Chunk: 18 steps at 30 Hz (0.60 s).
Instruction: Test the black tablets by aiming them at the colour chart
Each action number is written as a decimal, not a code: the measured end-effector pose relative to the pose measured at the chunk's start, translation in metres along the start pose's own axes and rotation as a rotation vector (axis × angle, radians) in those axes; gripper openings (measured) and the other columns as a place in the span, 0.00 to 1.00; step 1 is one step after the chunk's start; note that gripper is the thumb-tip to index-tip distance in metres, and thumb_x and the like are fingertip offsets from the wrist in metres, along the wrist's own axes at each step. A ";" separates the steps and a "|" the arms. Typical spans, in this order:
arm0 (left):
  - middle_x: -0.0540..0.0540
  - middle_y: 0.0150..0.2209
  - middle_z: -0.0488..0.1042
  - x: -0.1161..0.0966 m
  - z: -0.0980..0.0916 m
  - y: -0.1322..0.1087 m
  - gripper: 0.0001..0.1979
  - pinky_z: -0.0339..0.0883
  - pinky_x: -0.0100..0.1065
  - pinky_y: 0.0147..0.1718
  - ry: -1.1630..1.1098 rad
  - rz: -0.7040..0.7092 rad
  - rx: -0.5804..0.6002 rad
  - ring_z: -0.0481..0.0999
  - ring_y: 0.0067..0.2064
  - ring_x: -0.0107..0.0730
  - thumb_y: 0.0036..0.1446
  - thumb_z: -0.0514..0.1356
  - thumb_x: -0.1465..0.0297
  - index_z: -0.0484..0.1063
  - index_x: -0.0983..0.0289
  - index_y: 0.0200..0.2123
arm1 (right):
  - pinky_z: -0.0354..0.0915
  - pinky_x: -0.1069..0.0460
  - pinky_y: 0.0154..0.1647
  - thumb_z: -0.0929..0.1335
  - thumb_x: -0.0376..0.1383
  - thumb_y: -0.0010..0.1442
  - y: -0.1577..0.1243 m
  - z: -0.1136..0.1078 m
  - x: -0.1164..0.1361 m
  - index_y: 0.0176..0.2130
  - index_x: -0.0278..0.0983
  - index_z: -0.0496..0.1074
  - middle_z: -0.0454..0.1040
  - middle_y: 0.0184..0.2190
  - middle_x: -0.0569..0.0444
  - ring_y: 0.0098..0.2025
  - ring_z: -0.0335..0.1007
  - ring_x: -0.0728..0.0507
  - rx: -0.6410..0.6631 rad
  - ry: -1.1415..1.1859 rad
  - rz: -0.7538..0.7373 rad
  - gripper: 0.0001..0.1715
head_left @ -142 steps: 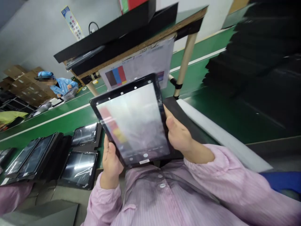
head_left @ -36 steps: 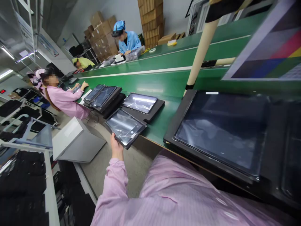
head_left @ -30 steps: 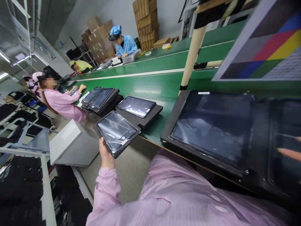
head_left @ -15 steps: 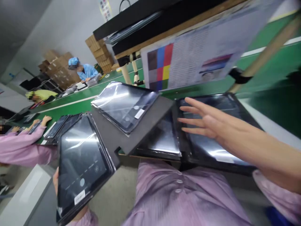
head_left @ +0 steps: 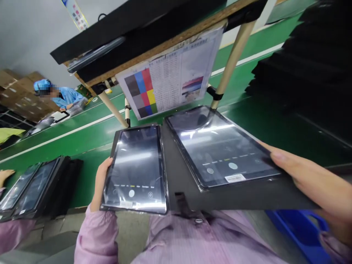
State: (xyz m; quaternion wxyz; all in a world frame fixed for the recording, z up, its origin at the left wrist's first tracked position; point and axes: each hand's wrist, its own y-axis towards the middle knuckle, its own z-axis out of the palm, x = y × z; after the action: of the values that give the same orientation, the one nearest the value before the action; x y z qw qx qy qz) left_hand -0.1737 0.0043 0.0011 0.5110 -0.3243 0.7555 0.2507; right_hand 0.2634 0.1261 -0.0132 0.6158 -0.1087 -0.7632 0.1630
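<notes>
My left hand (head_left: 99, 183) grips the left edge of a black tablet (head_left: 137, 168) and holds it upright in front of my chest. Its dark screen shows a camera interface. My right hand (head_left: 299, 172) holds the right side of a black foam tray (head_left: 192, 183), thumb on top. On that tray lies a second tablet (head_left: 220, 146) wrapped in clear film, with a white label near its lower edge. Both tablets sit side by side below a printed colour test chart (head_left: 170, 73).
The chart hangs from a wooden shelf on cream posts (head_left: 231, 62) above the green conveyor belt (head_left: 68, 139). Several more tablets on trays (head_left: 33, 183) lie at the left. A person in blue (head_left: 60, 97) works far left. A blue bin (head_left: 299, 231) sits lower right.
My view swung from the left stack back to the chart. My left hand brought its tablet up in front of me. My right hand, open over the tray before, now grips its edge.
</notes>
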 end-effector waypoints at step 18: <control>0.65 0.71 0.52 0.022 0.003 -0.077 0.53 0.56 0.56 0.65 0.581 0.637 0.316 0.53 0.71 0.57 0.51 0.67 0.48 0.44 0.56 0.73 | 0.70 0.36 0.48 0.59 0.60 0.64 -0.017 0.017 -0.042 0.46 0.36 0.71 0.75 0.45 0.39 0.48 0.72 0.31 -0.490 -0.679 -0.755 0.32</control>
State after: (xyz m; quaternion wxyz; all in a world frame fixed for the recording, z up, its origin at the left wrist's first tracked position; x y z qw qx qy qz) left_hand -0.1201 -0.0502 -0.0242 0.2186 -0.0510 0.9585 0.1758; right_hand 0.2564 0.0925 -0.0481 0.3080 0.0907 -0.9200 -0.2246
